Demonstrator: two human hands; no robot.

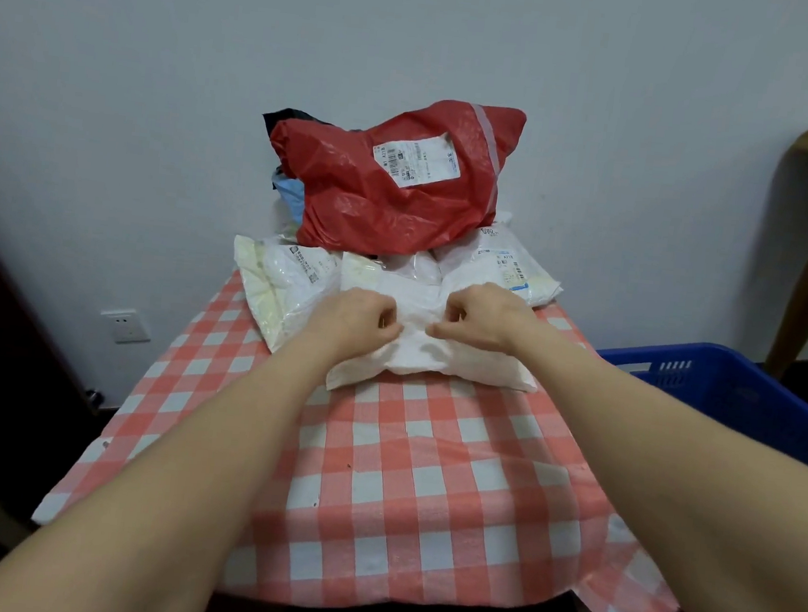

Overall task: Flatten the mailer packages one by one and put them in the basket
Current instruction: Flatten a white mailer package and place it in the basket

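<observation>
A white mailer is blocking the table's middle, a red mailer its far edge, a blue basket the right; the near half is lying open.

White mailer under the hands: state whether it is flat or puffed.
Puffed, not flat: the white mailer bulges either side of a bunched middle, which the left hand and right hand pinch.
</observation>
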